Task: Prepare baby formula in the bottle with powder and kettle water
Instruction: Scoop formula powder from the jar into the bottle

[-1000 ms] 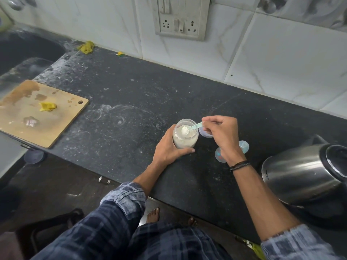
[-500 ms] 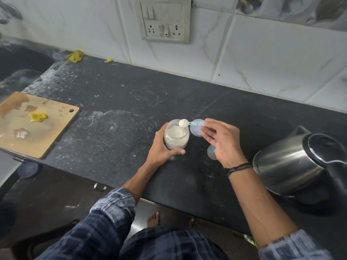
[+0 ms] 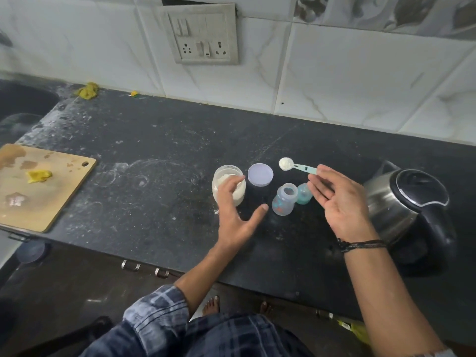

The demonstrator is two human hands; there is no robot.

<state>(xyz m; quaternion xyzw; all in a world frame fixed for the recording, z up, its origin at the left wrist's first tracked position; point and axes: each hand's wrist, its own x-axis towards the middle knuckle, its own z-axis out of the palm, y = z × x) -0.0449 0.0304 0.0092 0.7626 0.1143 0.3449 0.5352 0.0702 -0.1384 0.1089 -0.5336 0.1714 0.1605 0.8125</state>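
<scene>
Left hand [image 3: 238,215]: fingers spread and loose, holding nothing, just in front of the jar [image 3: 226,172].
Right hand [image 3: 340,199]: palm up, fingertips pinching the scoop [image 3: 298,166] by its handle end.
Scoop: heaped with powder [image 3: 286,164], above the bench [image 3: 154,163].
Bottle [image 3: 283,199]: upright, uncapped, between my hands.
Kettle [image 3: 407,202]: right of my right hand.

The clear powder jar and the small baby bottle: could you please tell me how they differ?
The wide clear powder jar holds white powder; the small clear baby bottle looks empty. The jar is broader and plain; the bottle is narrower with coloured prints. The left hand reaches over the jar; no hand is on the bottle. Both stand upright and uncapped.
</scene>
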